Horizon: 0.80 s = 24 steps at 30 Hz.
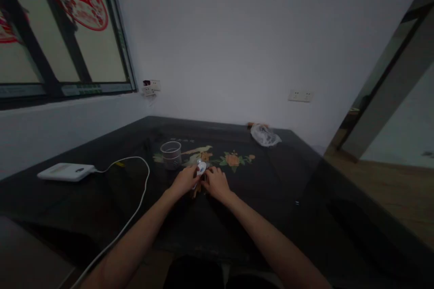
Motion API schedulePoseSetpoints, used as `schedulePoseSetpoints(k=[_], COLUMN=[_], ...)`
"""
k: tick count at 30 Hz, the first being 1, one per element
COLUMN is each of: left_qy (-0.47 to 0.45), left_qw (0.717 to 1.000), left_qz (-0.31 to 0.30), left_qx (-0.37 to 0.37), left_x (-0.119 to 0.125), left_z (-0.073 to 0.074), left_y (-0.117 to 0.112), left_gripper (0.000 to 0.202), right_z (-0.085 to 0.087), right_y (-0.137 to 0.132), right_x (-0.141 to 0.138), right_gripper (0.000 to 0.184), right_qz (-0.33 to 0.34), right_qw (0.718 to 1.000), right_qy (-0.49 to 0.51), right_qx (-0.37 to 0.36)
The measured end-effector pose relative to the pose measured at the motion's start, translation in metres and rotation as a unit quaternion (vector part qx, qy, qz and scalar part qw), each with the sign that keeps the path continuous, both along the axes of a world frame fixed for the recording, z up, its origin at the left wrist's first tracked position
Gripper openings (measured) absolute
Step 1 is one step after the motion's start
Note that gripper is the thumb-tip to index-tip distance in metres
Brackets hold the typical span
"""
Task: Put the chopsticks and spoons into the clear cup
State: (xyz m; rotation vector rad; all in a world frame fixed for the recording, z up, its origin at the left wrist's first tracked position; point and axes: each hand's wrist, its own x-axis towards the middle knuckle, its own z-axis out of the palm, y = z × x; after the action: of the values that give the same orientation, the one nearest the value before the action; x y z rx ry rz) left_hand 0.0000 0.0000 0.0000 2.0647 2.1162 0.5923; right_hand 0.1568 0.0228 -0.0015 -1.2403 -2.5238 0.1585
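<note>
Both hands meet at a bundle of thin wooden sticks (194, 194) lying on the dark table; they look like chopsticks, too small to be sure. A small white piece with a blue mark (201, 167) sits on the bundle between the hands; its kind is unclear. My left hand (185, 180) closes on the bundle from the left, fingertips against the white piece. From the right, my right hand (217, 183) curls its fingers over the sticks. Some fingertips are hidden. Just beyond my left hand stands a grey cup (171, 157) with small holes in its side.
A white box-like device (67, 172) lies at the left, its white cable (146, 185) running to the front edge. A crumpled clear plastic bag (265, 135) lies at the back right. Flowers are printed on the dark tabletop (271, 203). Wall sockets (300, 96) are behind.
</note>
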Motion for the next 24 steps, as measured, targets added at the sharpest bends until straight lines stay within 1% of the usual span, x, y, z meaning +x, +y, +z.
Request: schedulePoseSetpoints(k=[4,9,15,19,24], left_qy=[0.001,-0.001,-0.031,-0.065,-0.086], left_qw=[1.000,1.000,0.999,0.995,0.990], left_qz=[-0.017,-0.013,-0.033,-0.069,-0.109], left_qx=[0.007,0.006,0.005,0.018,0.010], left_x=[0.006,0.007,0.011,0.022,0.044], left_z=[0.001,0.001,-0.003,-0.003,-0.003], left_y=[-0.002,-0.002,-0.002,-0.005,-0.010], left_gripper=[0.023,0.023,0.024,0.023,0.024], right_z=[0.002,0.004,0.004,0.004,0.004], right_y=[0.000,-0.002,-0.002,-0.003,-0.007], right_x=[0.008,0.012,0.021,0.033,0.059], right_gripper=[0.031,0.032,0.030,0.030,0.029], right_qz=[0.006,0.017,0.022,0.013,0.003], right_qw=[1.000,1.000,1.000,1.000,1.000], right_qy=[-0.003,0.000,-0.006,-0.013,-0.012], right_qx=[-0.005,-0.011,-0.011,-0.008,-0.012])
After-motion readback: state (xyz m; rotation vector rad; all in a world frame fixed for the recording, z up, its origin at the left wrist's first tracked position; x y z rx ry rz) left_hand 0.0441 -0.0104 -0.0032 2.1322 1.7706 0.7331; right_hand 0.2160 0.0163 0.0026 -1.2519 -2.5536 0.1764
